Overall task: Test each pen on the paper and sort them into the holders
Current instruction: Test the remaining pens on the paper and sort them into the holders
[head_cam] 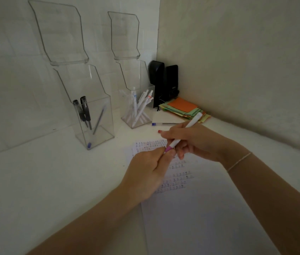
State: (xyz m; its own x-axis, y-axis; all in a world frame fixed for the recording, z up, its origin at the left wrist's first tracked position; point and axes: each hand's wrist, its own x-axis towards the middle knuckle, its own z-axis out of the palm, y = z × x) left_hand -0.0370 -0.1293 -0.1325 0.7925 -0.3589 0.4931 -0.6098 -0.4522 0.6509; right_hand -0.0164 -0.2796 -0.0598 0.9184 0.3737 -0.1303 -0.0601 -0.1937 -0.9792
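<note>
The right hand (191, 142) grips a white pen (184, 132) by its barrel, slanted above the paper (210, 208), while the left hand (149, 172) pinches the pink cap or tip end (168, 149) with closed fingers (171, 153); this looks like a two-handed hold for pulling the cap off or pushing it on, though which cannot be told. The paper lies close under both hands, its upper part filled with rows of small test marks too blurred to read. The left holder (97, 129) keeps dark pens, the right holder (138, 115) white ones, which suggests sorting by result. Another pen (163, 123) lies on the table (44, 181) beside the right holder, probably still untested. The nib is hidden behind the fingers.
</note>
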